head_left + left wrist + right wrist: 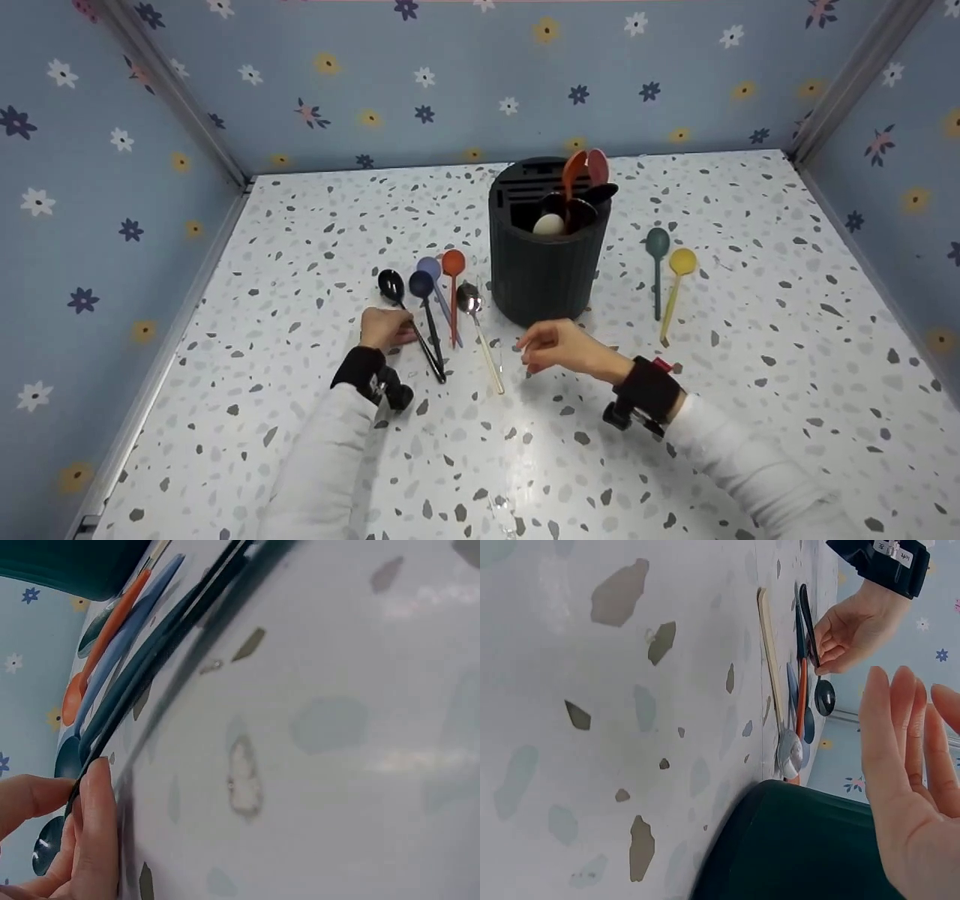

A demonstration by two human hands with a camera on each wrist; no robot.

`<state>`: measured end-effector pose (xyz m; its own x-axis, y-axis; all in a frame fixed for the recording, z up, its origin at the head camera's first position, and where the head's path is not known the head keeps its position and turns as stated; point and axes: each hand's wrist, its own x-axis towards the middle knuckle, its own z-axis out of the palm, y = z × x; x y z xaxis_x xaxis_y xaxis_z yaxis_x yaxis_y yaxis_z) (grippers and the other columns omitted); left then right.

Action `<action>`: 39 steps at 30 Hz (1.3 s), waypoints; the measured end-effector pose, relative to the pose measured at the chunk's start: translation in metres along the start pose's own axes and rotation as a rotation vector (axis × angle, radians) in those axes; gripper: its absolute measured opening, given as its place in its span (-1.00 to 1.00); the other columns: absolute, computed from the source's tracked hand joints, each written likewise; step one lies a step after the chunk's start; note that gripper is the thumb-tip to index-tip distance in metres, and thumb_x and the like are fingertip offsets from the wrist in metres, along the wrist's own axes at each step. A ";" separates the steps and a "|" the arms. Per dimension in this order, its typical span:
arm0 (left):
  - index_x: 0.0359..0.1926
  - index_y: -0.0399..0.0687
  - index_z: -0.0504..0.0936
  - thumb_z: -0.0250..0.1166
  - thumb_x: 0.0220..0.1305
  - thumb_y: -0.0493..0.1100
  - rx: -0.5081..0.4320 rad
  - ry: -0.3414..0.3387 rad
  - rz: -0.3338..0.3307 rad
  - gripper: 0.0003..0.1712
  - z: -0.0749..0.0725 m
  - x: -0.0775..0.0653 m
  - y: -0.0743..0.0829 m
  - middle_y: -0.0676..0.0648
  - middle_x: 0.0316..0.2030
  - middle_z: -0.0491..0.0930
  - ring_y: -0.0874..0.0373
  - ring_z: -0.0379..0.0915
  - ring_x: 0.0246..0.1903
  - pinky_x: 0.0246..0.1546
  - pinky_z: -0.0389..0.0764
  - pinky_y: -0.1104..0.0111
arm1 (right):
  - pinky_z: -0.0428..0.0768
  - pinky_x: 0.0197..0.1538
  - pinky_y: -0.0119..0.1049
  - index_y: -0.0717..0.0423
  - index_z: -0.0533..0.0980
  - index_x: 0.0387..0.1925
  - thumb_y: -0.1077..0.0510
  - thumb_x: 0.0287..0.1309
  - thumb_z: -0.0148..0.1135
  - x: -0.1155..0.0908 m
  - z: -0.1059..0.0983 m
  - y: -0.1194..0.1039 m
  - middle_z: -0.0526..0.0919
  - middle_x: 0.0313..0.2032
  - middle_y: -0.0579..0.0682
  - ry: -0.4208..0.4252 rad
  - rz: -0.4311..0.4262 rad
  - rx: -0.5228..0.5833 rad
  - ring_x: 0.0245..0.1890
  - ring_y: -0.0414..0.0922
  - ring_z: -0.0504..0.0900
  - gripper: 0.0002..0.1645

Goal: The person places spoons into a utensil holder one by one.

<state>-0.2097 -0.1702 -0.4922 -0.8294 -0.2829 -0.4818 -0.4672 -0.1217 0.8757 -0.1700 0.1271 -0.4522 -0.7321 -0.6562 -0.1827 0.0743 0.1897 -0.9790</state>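
My left hand (385, 328) pinches the handle of a glossy black spoon (391, 286) just below its bowl; thumb and fingers meet on it in the left wrist view. Right beside it lie a dark navy spoon (421, 284), a periwinkle spoon (429, 267) and an orange-red spoon (454, 262). A metal spoon with a cream handle (486, 349) is farther right. My right hand (564, 346) hovers in front of the dark utensil holder (536, 281), its fingers loosely bent with nothing between them.
Orange (574, 166), pink (598, 166), black (600, 194) and cream (549, 224) utensils stand in the holder. A green spoon (658, 244) and a yellow spoon (682, 262) lie to its right. Flowered panels (450, 75) wall the speckled table (315, 225) at the back and sides.
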 end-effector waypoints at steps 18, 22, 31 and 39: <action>-0.13 -0.64 0.41 0.08 0.05 -0.44 -0.066 -0.072 0.056 -0.66 0.024 -0.024 0.002 -0.12 -0.67 0.48 0.20 0.47 -0.71 -0.53 0.64 0.42 | 0.63 -0.21 -0.13 0.48 0.42 -0.14 0.39 0.01 0.07 0.018 0.019 0.007 0.58 -0.44 0.05 -0.027 0.055 -0.034 -0.44 -0.10 0.61 -0.68; -0.12 -0.67 0.40 0.05 0.05 -0.47 -0.105 -0.089 0.070 -0.66 0.036 -0.033 0.005 -0.18 -0.60 0.48 0.19 0.46 -0.72 -0.55 0.64 0.41 | 0.61 -0.21 -0.03 0.48 0.41 -0.11 0.39 0.01 0.05 0.022 0.024 0.008 0.58 -0.41 0.18 -0.026 0.055 -0.047 -0.43 -0.06 0.62 -0.65; -0.18 -0.60 0.46 0.10 0.07 -0.44 -0.080 -0.133 0.124 -0.72 0.058 -0.051 0.014 -0.19 -0.56 0.52 0.21 0.46 -0.70 -0.57 0.63 0.44 | 0.60 -0.17 -0.06 0.45 0.38 -0.04 0.40 -0.02 0.06 0.024 0.028 0.008 0.56 -0.29 0.28 -0.013 0.038 -0.053 -0.31 0.14 0.59 -0.58; -0.23 -0.55 0.47 0.09 0.08 -0.43 -0.094 -0.191 0.181 -0.78 0.073 -0.051 0.012 -0.25 -0.43 0.54 0.17 0.49 -0.66 -0.50 0.65 0.37 | 0.63 -0.24 -0.13 0.44 0.38 -0.01 0.35 -0.02 0.16 0.023 0.028 0.007 0.58 -0.30 0.23 0.014 0.020 -0.092 -0.43 -0.16 0.59 -0.54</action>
<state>-0.1953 -0.0881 -0.4599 -0.9437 -0.1251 -0.3064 -0.2829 -0.1756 0.9429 -0.1676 0.0930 -0.4654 -0.7404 -0.6417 -0.2002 0.0267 0.2695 -0.9626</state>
